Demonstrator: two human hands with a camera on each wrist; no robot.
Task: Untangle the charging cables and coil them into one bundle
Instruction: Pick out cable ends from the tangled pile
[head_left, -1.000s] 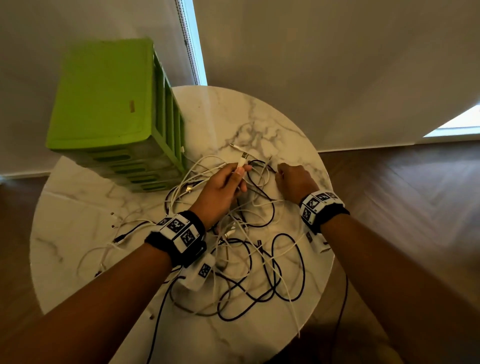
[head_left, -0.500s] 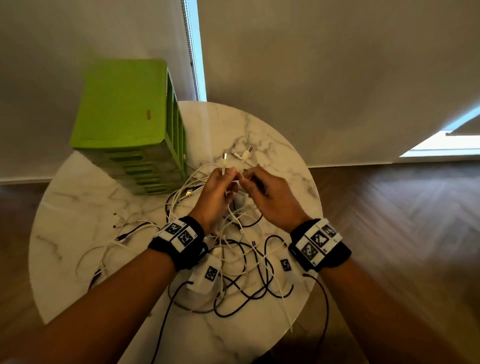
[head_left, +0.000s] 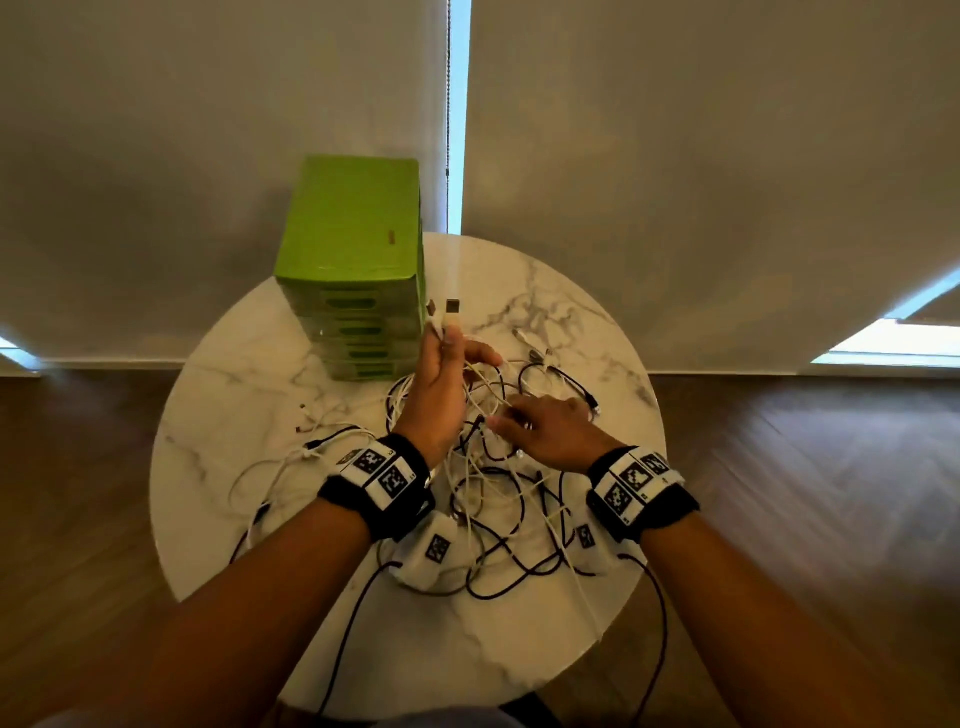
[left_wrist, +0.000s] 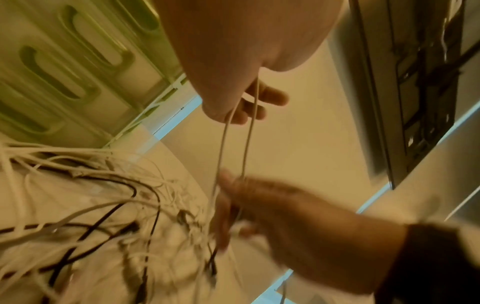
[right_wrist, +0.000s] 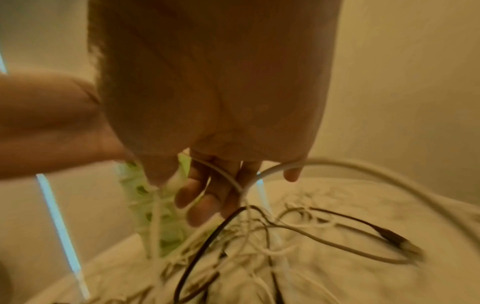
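A tangle of white and black charging cables lies on the round marble table. My left hand is raised above it and grips two white cable ends, whose USB plugs stick up past the fingers. In the left wrist view two white strands hang from my left hand down to my right hand. My right hand sits low over the tangle and pinches white cable between thumb and fingers. A black cable runs just below them.
A green plastic drawer unit stands at the table's back left, close behind my left hand. Loose plugs and a black cable end lie at the back right. Cables hang over the table's front edge. Wooden floor surrounds the table.
My left hand has lifted the white cable ends upward. My right hand has parted from it and dropped to the tangle on the right. The head view has tilted up.
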